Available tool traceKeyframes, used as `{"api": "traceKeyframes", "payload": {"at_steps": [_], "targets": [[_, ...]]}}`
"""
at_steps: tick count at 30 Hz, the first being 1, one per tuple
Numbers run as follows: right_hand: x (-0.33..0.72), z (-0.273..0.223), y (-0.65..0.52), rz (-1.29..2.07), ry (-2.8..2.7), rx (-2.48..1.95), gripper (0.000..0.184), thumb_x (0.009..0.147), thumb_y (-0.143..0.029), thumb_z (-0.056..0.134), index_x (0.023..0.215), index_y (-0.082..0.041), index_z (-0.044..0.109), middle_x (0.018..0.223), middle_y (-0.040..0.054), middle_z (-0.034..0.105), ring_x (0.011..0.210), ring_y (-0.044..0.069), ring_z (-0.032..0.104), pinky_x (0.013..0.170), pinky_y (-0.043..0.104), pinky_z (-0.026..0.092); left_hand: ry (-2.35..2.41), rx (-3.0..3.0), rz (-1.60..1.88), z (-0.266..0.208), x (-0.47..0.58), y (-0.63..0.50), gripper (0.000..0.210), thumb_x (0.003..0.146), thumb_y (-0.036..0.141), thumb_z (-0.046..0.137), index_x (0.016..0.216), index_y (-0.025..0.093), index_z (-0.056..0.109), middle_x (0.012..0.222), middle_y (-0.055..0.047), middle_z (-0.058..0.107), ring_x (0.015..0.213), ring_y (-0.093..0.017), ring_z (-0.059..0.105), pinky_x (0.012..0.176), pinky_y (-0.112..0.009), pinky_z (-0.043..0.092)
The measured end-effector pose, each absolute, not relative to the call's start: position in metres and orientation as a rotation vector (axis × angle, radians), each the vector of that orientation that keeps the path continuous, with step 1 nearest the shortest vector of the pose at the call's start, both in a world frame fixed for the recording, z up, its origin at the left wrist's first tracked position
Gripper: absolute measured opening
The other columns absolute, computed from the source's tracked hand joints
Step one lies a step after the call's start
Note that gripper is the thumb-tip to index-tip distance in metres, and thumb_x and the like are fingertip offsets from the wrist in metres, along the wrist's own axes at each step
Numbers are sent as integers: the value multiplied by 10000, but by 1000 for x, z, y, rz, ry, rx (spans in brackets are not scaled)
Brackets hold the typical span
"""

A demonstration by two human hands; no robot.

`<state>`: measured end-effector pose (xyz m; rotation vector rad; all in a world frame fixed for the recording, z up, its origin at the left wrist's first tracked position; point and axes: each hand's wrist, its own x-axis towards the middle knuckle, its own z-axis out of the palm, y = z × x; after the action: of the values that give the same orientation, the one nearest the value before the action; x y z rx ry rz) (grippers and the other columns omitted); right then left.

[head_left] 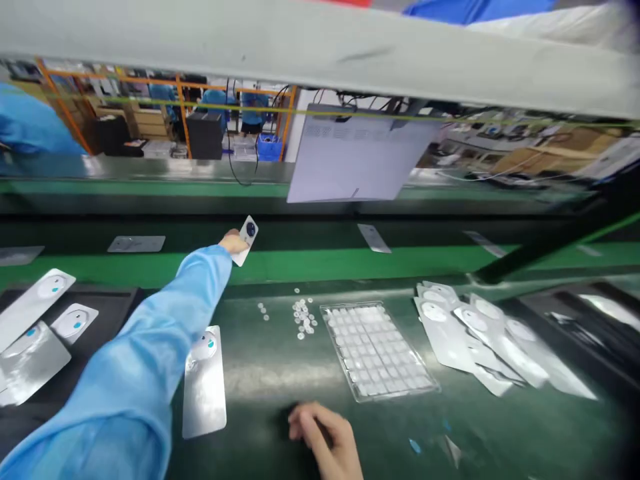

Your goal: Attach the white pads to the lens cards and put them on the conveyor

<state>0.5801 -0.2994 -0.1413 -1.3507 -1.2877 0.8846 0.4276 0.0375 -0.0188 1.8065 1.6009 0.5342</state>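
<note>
My left hand [233,243] reaches out over the green conveyor belt, its fingers closed on a pale phone back cover [241,256] with a dark round camera part near its top. Low in the view, over the dark green bench, my right hand [327,437] is curled, thumb against the fingers, and nothing shows in it. Beyond it lie a clear tray [377,350] of small whitish pieces in rows and a scatter of small white rings [303,313]. A silvery back cover [205,393] with a blue dot lies beside my left sleeve.
More covers [480,333] are piled at right, and others [35,333] rest on a black mat at left. Single covers [136,244] are spread along the belt. A monitor [365,153] hangs beyond, below a pale overhead beam [320,47]. People in blue stand in the background.
</note>
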Motion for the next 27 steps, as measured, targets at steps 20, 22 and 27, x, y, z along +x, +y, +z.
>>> {"api": "traceKeyframes", "payload": {"at_steps": [20,22,27], "targets": [[573,-80,-313,1337,-1480,-1052,420,1052,-478,552,817,-170,714,649,1,642,537,124,556,504,212,464,1121,1047,1001,-49,404,-271,415,871,488,775,1091,137,770,1085,-146,799,911,-273,773,826,-361,632],[574,-82,-311,1197,-1542,-1114,353,1050,-426,565,874,-174,739,712,19,700,573,140,614,506,215,486,1117,1006,1013,-49,406,-272,394,865,473,780,1060,131,785,1050,-150,806,866,-271,777,809,-369,639],[575,-79,-299,628,-1547,-1166,143,1029,-239,610,1070,-200,742,921,73,773,734,180,714,554,251,556,1214,1042,992,-59,406,-272,224,827,377,792,831,154,785,737,-64,767,648,-205,715,613,-274,586]]}}
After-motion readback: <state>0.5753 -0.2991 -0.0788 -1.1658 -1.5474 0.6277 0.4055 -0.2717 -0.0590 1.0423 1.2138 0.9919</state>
